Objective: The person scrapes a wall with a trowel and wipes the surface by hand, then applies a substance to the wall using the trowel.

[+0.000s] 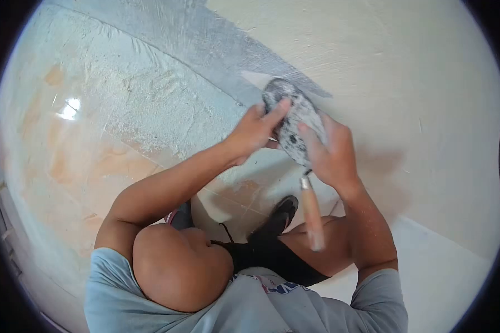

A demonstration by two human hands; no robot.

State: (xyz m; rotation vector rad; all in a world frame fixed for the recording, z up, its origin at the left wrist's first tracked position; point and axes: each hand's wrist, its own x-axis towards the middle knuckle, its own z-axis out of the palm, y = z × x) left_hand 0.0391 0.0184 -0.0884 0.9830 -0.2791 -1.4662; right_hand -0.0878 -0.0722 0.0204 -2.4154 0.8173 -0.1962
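Note:
Both my hands hold a trowel-like tool, its rounded blade (295, 125) mottled grey, white and black. A wooden handle (312, 216) with a metal ferrule hangs from the lower end, over my right thigh. My left hand (256, 130) grips the blade's left edge, thumb across its face and fingers partly hidden underneath. On the opposite edge is my right hand (334, 147), closed around the side with its thumb on the face, a little blurred. The tool is held up in front of the wall's base, above my feet.
A cream wall (405, 72) with a grey band (228, 47) rises ahead. Pale powder and crumbs (155, 100) cover the floor along it. Glossy orange-white tiles (116, 166) lie to the left. My bent knees and dark shoe (286, 208) are below the hands.

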